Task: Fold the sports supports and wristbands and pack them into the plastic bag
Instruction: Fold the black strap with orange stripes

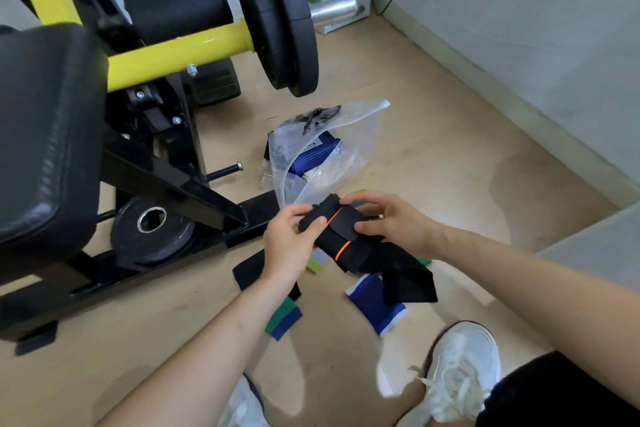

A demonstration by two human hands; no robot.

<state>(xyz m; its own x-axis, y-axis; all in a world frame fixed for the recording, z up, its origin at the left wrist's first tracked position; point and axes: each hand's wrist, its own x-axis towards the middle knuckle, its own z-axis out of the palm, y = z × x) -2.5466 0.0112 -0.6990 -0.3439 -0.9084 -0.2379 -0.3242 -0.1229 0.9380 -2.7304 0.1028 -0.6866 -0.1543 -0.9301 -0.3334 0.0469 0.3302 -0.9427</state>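
A black support with an orange stripe [337,234] is held folded between both hands above the floor. My left hand [289,241] grips its left end, and my right hand [389,220] pinches its right side. Just beyond them lies a clear plastic bag [349,135] on the floor, with a blue support [317,152] inside. Under my hands lie loose pieces: a black band [405,274], a blue and white wristband [377,305], a green and blue band [284,321], a black strap [249,274] and a small light green piece [317,262].
A yellow and black weight machine [138,55] with a padded seat [41,135] and weight plates [277,17] fills the left. A spare plate [150,232] lies on its base. White shoes [457,371] are at the bottom. A wall [519,28] runs along the right.
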